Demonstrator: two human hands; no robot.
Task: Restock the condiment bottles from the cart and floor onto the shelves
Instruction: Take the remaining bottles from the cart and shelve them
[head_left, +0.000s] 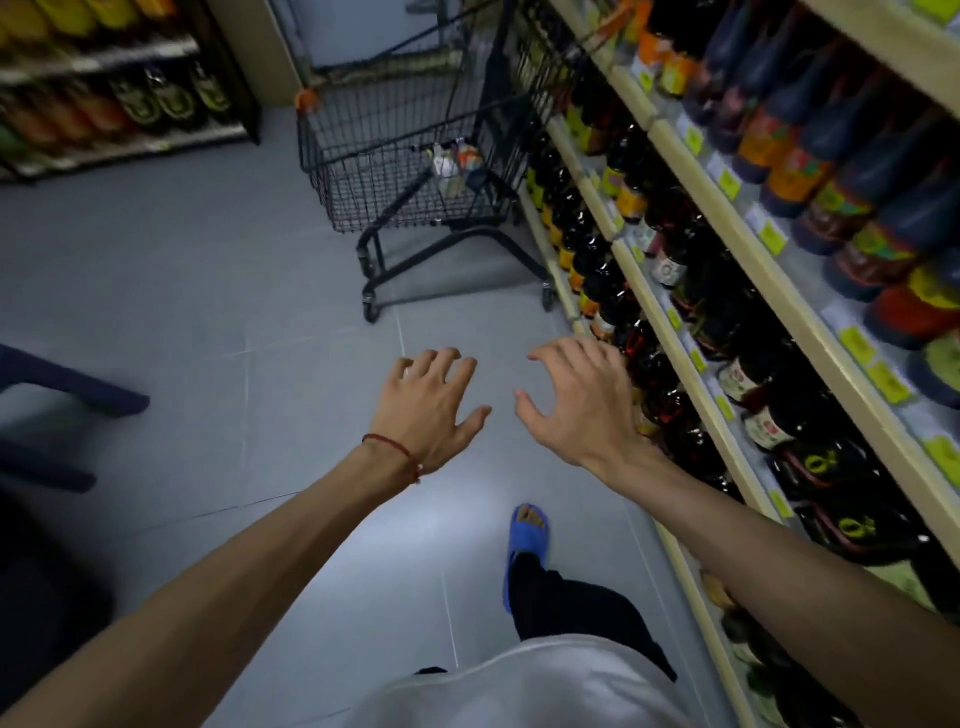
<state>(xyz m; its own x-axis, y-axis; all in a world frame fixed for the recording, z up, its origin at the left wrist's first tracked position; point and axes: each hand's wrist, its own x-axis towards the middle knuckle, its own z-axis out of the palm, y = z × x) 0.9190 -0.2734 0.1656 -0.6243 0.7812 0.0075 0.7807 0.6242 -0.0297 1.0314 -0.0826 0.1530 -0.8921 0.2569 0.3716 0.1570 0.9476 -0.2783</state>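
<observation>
Your left hand (423, 408) and right hand (574, 402) both reach forward over the floor (208, 312), fingers spread, holding nothing. Cart (415, 156) ahead, beside the shelves (727, 291).

We see a grey tiled floor (218, 291) running down the aisle, with thin pale joints between the tiles. A blue sandal (525, 540) rests on it, a dark trouser leg (566, 608) rising behind, and a white shirt (545, 691) fills the lower edge. A thin red string bracelet (390, 448) circles one wrist. At the far left we make out dark blue bars (67, 384) of some frame, too blurred to identify. Yellow price tags (727, 182) line the ledges at right.
</observation>
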